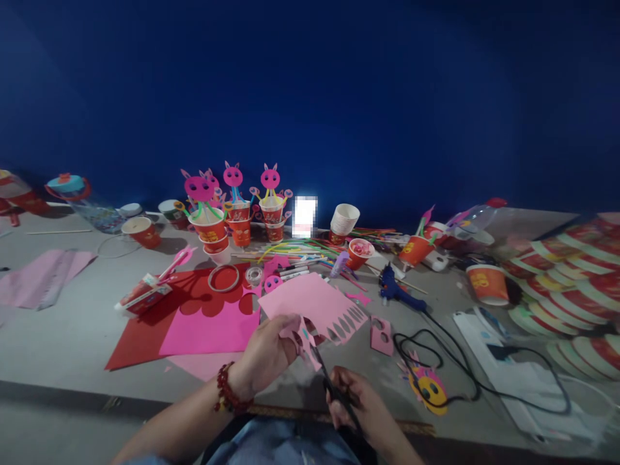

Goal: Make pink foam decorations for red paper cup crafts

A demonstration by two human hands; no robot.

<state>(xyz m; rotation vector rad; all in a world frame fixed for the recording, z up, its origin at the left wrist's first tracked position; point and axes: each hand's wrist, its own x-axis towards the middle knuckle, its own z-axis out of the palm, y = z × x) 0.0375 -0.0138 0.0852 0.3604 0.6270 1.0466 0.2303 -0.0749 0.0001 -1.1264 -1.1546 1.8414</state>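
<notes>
My left hand (268,352), a red bead bracelet on its wrist, pinches a pale pink paper sheet (314,297) by its near edge. Several leaf-shaped openings run along that edge, and a strip of paper hangs below my fingers. My right hand (356,400) is closed round the dark handles of a pair of scissors (329,384). The scissor blades point up and left and meet the hanging strip close to my left fingers. Beneath and left of the sheet lie a bright pink sheet (208,332) and a red sheet (130,339) with round cut-outs.
Behind stand paper cups (208,226) topped with pink animal faces. A blue glue gun (402,290) lies to the right, its black cord looping across the table past a yellow paper face (429,391). Stacked paper cups (571,271) fill the far right; pipe cleaners (295,248) lie behind.
</notes>
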